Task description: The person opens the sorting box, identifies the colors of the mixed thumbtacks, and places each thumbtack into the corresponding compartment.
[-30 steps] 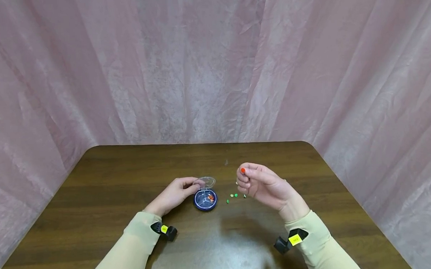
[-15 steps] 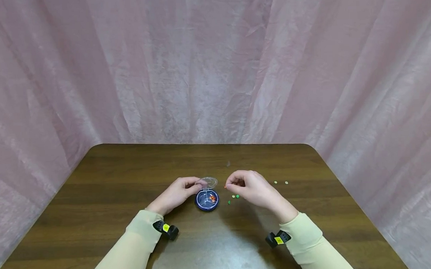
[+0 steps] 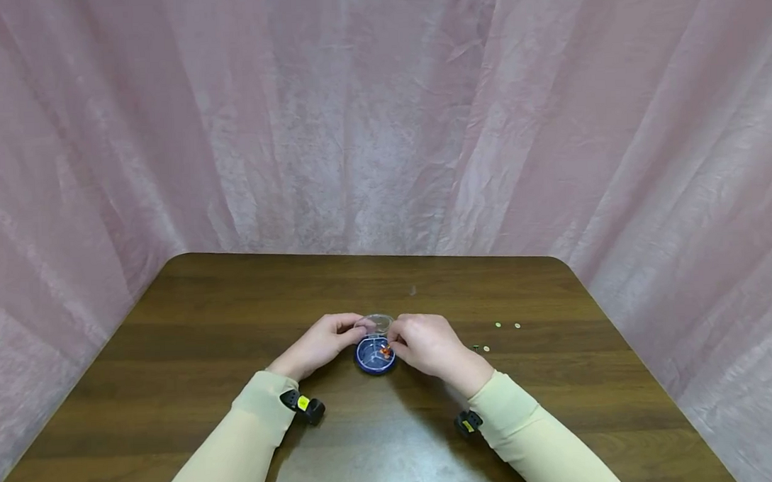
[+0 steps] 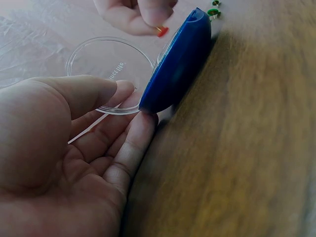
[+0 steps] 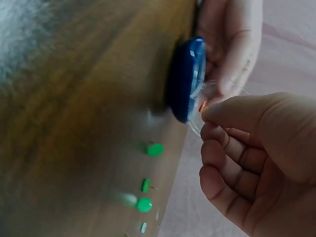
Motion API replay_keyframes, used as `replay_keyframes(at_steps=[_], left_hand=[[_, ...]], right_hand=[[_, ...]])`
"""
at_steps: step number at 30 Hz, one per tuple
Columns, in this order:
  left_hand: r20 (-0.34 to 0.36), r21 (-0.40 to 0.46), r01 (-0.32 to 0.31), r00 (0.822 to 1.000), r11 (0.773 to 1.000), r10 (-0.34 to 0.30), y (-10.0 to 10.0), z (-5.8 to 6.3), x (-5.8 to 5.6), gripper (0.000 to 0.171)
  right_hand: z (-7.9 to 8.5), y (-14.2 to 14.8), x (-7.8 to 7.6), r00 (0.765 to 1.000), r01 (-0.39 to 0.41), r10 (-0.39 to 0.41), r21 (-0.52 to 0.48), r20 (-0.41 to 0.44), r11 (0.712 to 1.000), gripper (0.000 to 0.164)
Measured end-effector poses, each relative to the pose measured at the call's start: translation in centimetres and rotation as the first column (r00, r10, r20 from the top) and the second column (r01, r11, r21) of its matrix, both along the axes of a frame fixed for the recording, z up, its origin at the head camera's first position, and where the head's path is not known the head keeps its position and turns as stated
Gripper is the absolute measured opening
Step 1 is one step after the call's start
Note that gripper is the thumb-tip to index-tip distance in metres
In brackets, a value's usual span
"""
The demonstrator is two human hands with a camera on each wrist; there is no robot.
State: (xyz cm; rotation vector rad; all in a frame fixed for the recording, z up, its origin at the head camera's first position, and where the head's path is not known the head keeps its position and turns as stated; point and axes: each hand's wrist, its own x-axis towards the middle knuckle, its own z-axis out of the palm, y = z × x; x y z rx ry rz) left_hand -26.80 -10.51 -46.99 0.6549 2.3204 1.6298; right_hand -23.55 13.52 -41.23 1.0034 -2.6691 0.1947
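Observation:
A small round blue case (image 3: 368,368) stands on the table with its clear lid (image 4: 111,57) raised. White dividers split its inside into compartments, and several orange-red thumbtacks (image 3: 386,352) lie in the right one. At the left, my left hand (image 3: 322,344) pinches the lid between thumb and fingers, one finger reaching below the hinge side of the case. My right hand (image 3: 433,347) is over the right rim of the case. Between its thumb and index finger it pinches a red thumbtack (image 4: 162,31), head toward the case in the right wrist view (image 5: 203,106).
Green thumbtacks (image 5: 155,149) lie on the table right of the case, partly hidden by my right hand in the head view. Pale tacks (image 3: 498,324) lie farther right on the wooden table (image 3: 266,288). A pink curtain (image 3: 356,128) hangs behind the table.
My right hand has moved left and turned over, bringing the red thumbtack from above the loose tacks to the case. My left hand keeps its hold on the lid.

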Motion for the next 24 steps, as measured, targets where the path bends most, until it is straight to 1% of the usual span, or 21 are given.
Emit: replay_keyframes(at_steps=[3, 8, 11, 15, 18, 21, 24], left_hand=[[0.014, 0.011, 0.006, 1.000, 1.000, -0.006, 0.3, 0.0, -0.1, 0.027], [0.027, 0.018, 0.001, 1.000, 1.000, -0.002, 0.5, 0.2, -0.1, 0.025], [0.025, 0.016, -0.004, 1.000, 1.000, 0.004, 0.6, 0.2, 0.0, 0.025], [0.031, 0.012, -0.012, 0.999, 1.000, 0.012, 0.7, 0.4, 0.1, 0.027], [0.040, 0.011, -0.012, 0.999, 1.000, 0.012, 0.7, 0.5, 0.2, 0.027], [0.037, 0.004, -0.010, 0.999, 1.000, 0.009, 0.6, 0.5, 0.2, 0.027], [0.027, -0.003, -0.013, 1.000, 1.000, 0.013, 0.5, 0.6, 0.2, 0.026]], right_hand=[[-0.5, -0.1, -0.1, 0.999, -0.008, 0.008, 0.009, -0.043, 1.000, 0.007], [-1.2, -0.2, -0.1, 0.996, -0.026, 0.028, 0.026, -0.081, 0.999, 0.009], [-1.3, -0.2, 0.0, 0.996, -0.029, 0.032, 0.034, -0.086, 0.999, 0.009], [-1.0, 0.1, 0.2, 0.998, -0.028, 0.030, 0.023, -0.062, 0.999, 0.007], [-0.7, 0.8, 0.4, 0.999, -0.004, 0.004, -0.008, -0.041, 1.000, 0.005], [-0.2, 1.7, 0.5, 0.999, 0.041, -0.042, -0.039, -0.027, 0.998, 0.006], [0.2, 2.7, 0.5, 0.996, 0.087, -0.088, -0.044, -0.019, 0.995, 0.006]])
